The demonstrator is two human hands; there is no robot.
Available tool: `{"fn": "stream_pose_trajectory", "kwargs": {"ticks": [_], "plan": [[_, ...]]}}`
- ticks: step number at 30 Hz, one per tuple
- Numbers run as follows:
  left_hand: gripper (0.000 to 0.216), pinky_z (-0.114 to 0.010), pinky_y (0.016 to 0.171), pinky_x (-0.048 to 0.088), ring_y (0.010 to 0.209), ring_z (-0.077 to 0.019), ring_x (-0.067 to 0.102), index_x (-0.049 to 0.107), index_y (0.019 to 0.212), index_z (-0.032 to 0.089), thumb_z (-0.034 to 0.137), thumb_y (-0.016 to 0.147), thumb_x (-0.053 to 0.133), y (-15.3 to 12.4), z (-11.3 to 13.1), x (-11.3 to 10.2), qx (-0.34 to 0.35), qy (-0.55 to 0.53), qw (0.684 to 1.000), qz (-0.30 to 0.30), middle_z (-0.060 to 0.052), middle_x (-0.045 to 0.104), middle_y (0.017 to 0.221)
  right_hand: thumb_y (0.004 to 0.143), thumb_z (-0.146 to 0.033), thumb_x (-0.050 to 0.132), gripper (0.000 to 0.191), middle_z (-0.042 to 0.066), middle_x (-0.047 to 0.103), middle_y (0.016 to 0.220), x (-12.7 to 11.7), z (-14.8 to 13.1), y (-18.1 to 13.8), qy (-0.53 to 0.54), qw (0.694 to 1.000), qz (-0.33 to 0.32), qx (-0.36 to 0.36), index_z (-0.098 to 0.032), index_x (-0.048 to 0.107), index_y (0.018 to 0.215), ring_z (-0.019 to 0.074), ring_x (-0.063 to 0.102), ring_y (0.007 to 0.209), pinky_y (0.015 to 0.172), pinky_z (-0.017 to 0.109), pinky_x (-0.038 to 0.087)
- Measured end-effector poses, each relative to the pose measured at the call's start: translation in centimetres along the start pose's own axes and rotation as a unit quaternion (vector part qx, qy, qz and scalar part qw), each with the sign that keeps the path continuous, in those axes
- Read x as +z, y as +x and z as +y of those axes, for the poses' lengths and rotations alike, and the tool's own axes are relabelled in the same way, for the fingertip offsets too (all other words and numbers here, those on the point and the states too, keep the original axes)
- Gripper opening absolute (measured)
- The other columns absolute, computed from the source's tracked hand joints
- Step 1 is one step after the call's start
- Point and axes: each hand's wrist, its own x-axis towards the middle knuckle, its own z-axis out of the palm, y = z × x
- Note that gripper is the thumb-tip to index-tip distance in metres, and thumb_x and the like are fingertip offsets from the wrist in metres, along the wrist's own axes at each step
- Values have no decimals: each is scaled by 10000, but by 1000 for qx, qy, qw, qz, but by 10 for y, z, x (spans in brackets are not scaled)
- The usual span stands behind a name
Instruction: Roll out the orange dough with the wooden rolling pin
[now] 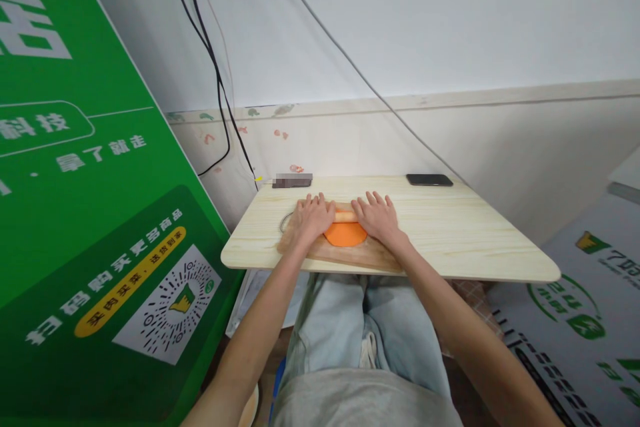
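A wooden rolling pin (345, 217) lies across an orange sheet of dough (346, 235), which is flat and rounded at its near edge. My left hand (314, 217) rests palm down over the pin's left end, fingers stretched forward and apart. Over the right end, my right hand (377, 217) lies in the same way, its fingers spread. Both ends of the pin are hidden under the palms. Beneath the dough is a wooden board (350, 258), its near side close to the table's front edge.
The board lies on a pale wooden table (470, 233) against the wall. At the back are a dark object (293, 181), partly blurred out, and a black phone (429, 180). Black cables (219, 80) hang at left beside a green panel (100, 180). A white panel (590, 280) stands at right.
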Motion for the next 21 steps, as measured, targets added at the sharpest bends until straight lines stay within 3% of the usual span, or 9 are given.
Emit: {"fn": "stream_pose_trajectory", "kwargs": {"ticks": [4,7,10,14,17,21], "plan": [[644,-570,1359,330,1649,-368,448,489,1680,59,411,1163,338,-6,1,1,10,4,1000,18,-224,567,1690,1201,-358,271,561,183,643,1629,2,1,-3,5,1000,14,-13,-180,734,1463,334,535,1552,1271,557,374],[632,-578,1349,359,1587,-362,530,502,1668,56,399,1169,319,-42,-3,12,44,2,997,68,-231,592,1667,1200,-364,281,565,164,692,1581,16,2,-39,37,994,94,-40,-159,698,1520,315,599,1492,1297,538,364],[618,-536,1371,348,1630,-344,480,503,1656,38,383,1161,370,-89,-9,25,70,0,989,127,-240,520,1725,1195,-400,346,566,175,637,1642,30,2,-89,50,979,182,-71,-134,616,1615,330,594,1511,1303,526,374],[640,-533,1396,317,1692,-329,385,425,1707,42,377,1164,375,-128,-17,34,103,-1,981,164,-224,439,1783,1189,-411,388,560,159,621,1661,36,0,-130,52,969,224,-92,-153,593,1643,344,560,1551,1302,530,384],[632,-553,1390,326,1685,-326,400,431,1712,67,378,1168,348,-120,-20,35,107,-13,982,158,-208,447,1781,1191,-415,392,568,181,617,1658,34,1,-120,47,972,211,-93,-127,602,1633,356,561,1552,1288,525,402],[627,-548,1388,318,1671,-320,425,480,1688,74,389,1177,299,-75,-17,28,90,-19,990,110,-204,494,1752,1199,-420,373,570,204,655,1611,29,6,-73,45,984,153,-77,-104,643,1589,353,593,1521,1272,519,421]]}}
